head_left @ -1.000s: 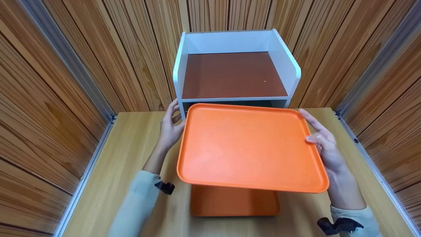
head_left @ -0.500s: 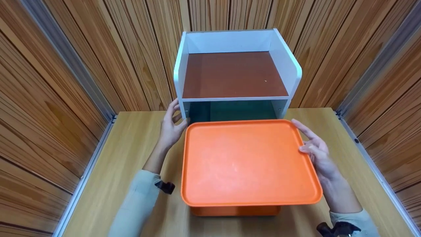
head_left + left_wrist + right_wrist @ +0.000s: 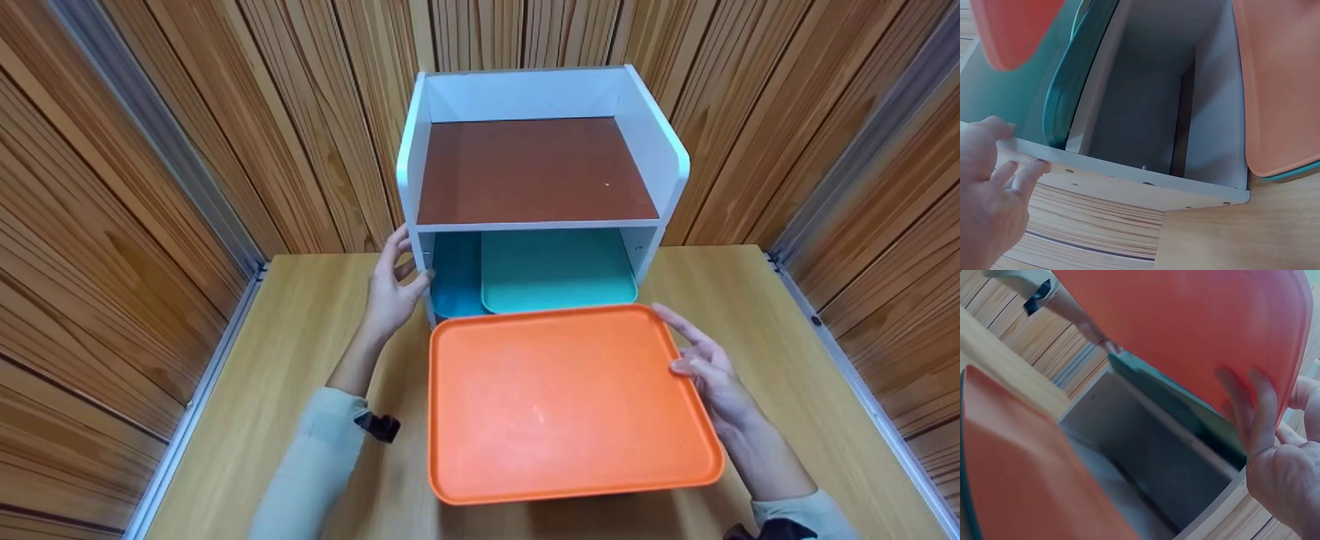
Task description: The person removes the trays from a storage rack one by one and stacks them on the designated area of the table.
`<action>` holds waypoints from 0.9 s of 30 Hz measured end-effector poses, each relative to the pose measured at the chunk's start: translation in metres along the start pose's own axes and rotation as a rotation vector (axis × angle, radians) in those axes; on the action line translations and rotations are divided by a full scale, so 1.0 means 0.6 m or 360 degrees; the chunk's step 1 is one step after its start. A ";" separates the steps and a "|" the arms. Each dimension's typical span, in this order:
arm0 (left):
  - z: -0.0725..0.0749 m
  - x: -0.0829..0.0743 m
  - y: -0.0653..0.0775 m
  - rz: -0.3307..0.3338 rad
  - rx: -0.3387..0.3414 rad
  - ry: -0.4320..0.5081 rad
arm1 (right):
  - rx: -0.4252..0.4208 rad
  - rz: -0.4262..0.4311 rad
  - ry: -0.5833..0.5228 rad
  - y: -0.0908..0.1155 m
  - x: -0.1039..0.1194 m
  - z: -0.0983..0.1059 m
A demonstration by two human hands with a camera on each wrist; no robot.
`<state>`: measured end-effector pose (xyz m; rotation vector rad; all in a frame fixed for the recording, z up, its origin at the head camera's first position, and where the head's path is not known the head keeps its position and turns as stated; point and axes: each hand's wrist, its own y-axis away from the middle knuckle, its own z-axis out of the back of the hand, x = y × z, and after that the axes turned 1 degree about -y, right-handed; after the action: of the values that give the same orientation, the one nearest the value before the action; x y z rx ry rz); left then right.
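Note:
My right hand (image 3: 712, 386) holds an orange tray (image 3: 570, 405) by its right edge, thumb on top. In the right wrist view, its fingers (image 3: 1264, 408) lie against the tray's underside. The tray is in the air in front of a white two-tier shelf unit (image 3: 654, 150). My left hand (image 3: 394, 289) grips the front edge of the unit's left side panel, thumb inside and fingers outside. A green tray (image 3: 559, 270) lies in the unit's middle level, with a bluer teal surface (image 3: 457, 281) to its left.
Another orange tray (image 3: 1283, 84), with a teal rim beneath it, lies on the wooden table (image 3: 315, 300) before the unit; the held tray hides it in the head view. Under the green tray's level is an open compartment (image 3: 1134, 112). Wood-panelled walls (image 3: 150, 150) enclose the table.
My right hand has drawn the orange tray down and back from the shelf unit, uncovering the green tray in the middle level. The left hand stays on the side panel.

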<state>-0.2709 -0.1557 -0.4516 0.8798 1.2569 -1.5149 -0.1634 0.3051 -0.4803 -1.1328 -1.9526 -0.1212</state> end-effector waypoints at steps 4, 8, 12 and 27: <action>-0.001 0.001 0.000 0.0000 -0.0011 -0.0015 | 0.0053 -0.0001 -0.0033 0.009 -0.013 0.014; -0.002 0.002 -0.002 -0.0009 -0.0017 -0.0007 | 0.0112 -0.0004 -0.0132 0.016 -0.026 0.026; -0.003 0.002 -0.002 -0.0010 -0.0019 -0.0005 | 0.0173 -0.0004 -0.0206 0.024 -0.040 0.039; -0.001 0.002 -0.002 -0.0020 -0.0004 0.0019 | -0.0178 -0.0116 0.0189 0.039 -0.083 0.074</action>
<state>-0.2727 -0.1555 -0.4526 0.8818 1.2748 -1.5195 -0.1620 0.3061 -0.5512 -1.1008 -1.9006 -0.3329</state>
